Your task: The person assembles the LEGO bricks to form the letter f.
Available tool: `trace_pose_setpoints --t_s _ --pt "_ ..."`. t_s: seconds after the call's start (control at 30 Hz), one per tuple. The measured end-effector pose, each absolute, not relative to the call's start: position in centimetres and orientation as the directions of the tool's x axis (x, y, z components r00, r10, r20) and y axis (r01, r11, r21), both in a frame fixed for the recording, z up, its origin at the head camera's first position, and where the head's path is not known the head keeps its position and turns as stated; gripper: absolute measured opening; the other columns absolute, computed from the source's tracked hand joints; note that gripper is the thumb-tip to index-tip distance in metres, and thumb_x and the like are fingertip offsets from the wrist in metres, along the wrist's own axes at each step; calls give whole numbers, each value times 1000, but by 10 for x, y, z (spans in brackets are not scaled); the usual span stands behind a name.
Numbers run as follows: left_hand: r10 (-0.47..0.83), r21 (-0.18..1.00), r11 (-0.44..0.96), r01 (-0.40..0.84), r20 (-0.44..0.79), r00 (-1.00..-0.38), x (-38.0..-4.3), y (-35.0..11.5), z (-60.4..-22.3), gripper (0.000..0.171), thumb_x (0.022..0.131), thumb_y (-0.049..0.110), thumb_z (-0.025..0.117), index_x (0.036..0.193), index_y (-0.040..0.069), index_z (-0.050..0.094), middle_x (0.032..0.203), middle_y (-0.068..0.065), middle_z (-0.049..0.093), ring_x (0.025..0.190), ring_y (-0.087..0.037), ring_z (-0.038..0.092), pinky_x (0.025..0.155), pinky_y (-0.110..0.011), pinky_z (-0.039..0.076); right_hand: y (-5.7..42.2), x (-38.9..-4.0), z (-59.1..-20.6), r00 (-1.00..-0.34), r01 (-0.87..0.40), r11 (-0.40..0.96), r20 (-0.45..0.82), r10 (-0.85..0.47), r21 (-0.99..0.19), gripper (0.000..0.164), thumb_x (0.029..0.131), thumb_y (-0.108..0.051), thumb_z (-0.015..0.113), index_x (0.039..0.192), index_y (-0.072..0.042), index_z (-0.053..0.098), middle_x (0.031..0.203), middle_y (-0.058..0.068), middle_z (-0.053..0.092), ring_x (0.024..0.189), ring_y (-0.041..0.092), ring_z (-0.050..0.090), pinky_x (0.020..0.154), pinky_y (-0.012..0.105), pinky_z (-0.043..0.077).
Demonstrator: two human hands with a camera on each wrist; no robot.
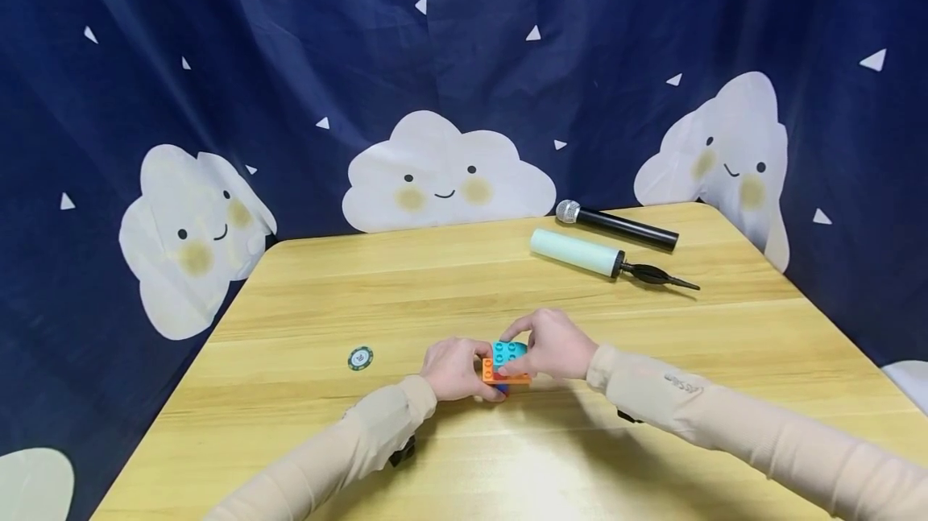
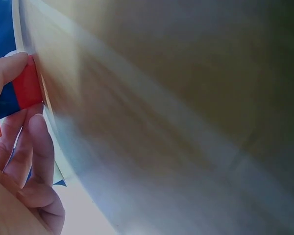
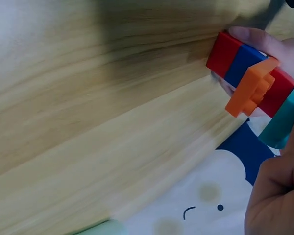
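A stack of toy building bricks stands upright between both hands near the middle of the table. In the right wrist view it runs from a red bottom brick (image 3: 223, 55) through a blue brick (image 3: 242, 64), a wider orange piece (image 3: 249, 89) and a second red brick (image 3: 279, 93) to a teal top brick (image 3: 282, 121). My left hand (image 1: 455, 370) grips the lower bricks between thumb and fingers. With thumb and fingers my right hand (image 1: 558, 345) pinches the teal brick from the right. The left wrist view shows fingers around the bottom red and blue bricks.
A green-rimmed poker chip (image 1: 360, 357) lies left of the hands on the wooden table (image 1: 326, 287). Toward the back right are a pale green hand pump (image 1: 576, 252) with a black nozzle and a black microphone (image 1: 623, 227). A dark blue curtain (image 1: 471, 62) hangs behind the table.
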State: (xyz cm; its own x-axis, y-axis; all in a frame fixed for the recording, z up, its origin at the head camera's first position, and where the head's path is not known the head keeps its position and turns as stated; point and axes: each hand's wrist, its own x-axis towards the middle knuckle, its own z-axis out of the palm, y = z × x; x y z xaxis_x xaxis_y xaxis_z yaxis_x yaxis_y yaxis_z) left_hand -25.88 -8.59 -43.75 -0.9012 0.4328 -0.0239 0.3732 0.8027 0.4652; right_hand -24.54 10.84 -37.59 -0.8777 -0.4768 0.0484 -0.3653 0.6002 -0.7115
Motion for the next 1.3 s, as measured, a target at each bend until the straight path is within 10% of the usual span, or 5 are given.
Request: trace_pose_setpoints --t_s 0.3,0.7,0.93,1.3 --pt "422 480 800 359 -26 -906 -258 -85 -433 34 57 45 87 79 29 67 77 19 65 66 -6 49 69 -33 36 99 -247 -369 -859 -406 629 41 -511 -663 41 67 -15 84 100 5 72 90 16 74 43 3 53 49 22 48" --pt "418 458 811 363 -19 -908 -256 -83 -432 33 57 46 87 78 30 67 75 21 63 68 -7 48 69 -33 35 98 -247 -365 -850 -418 664 10 -526 -620 40 66 -15 84 100 3 73 91 12 74 52 10 57 49 22 47" --pt "429 397 827 399 14 -903 -254 -83 -433 40 56 51 86 83 28 69 74 20 64 62 -3 47 60 -26 35 124 -243 -366 -872 -347 645 -20 -490 -681 58 66 -25 87 114 0 67 53 -1 60 38 7 46 43 27 43" --pt "474 250 844 475 68 -878 -251 -87 -431 56 57 59 83 100 24 73 89 10 73 58 -3 44 51 -22 32 139 -240 -405 -872 -296 604 -48 -486 -740 64 66 -19 87 120 3 60 75 2 66 43 14 55 40 28 47"
